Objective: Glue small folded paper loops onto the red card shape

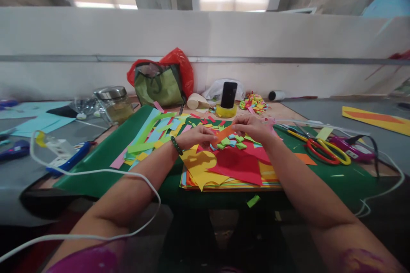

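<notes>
White wall [96, 34] right across the back; green sheet [92, 166] over the worktop, likely as a cover; green bag [160, 87] propped near foot of wall, red plastic bag [179, 66] behind and beside, probably parked out of the way; stack of coloured paper [230, 187] front and centre, nearest the body, presumably for easy reach; ragged-cut yellow sheet [200, 162] and red sheet [237, 164] on top, overlapping; long paper strips [144, 136] bunched to the left, maybe for quick picking; lidded glass jar [117, 108] farther left, contents unclear; scissors [323, 142] with red and yellow handles at right, beyond the right forearm, likely for handiness; left hand [197, 136] and right hand [253, 128] close together above the stack; dark-screened phone [229, 95] leaning upright in yellow holder [226, 111], probably for viewing; heap of mixed coloured bits [254, 103] to its right, apparently gathered for keeping together; orange paper strip [223, 135] between the hands, above the red sheet, slanting up to the right; one end in left thumb-and-finger pinch, other end in right pinch, fingertips closed to paper thickness, likely for control from both ends; small green and blue pieces [226, 141] just behind the strip, creases too blurred to tell.
</notes>
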`<state>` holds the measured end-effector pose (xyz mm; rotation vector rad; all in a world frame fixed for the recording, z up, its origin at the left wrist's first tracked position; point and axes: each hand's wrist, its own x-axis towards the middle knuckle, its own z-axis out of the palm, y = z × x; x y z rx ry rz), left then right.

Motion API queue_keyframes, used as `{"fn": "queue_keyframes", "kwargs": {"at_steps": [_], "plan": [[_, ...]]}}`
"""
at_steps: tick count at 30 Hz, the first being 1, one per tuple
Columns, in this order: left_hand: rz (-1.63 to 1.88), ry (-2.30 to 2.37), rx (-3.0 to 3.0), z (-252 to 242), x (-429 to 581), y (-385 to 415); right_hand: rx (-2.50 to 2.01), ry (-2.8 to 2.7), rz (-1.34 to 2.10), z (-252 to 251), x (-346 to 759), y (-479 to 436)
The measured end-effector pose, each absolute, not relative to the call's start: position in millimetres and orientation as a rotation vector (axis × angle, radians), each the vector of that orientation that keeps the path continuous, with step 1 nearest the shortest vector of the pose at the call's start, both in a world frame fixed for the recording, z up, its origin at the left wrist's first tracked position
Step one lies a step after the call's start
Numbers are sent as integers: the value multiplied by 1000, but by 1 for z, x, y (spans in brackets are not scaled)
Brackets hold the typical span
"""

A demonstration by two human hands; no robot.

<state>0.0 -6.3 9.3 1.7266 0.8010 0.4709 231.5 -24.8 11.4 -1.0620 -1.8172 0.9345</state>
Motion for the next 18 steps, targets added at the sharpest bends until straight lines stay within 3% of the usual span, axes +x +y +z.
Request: {"fn": "queue_keyframes", "kwargs": {"at_steps": [18], "plan": [[516, 738, 1447, 9, -5, 0, -982, -1739, 893, 8, 237, -22]]}}
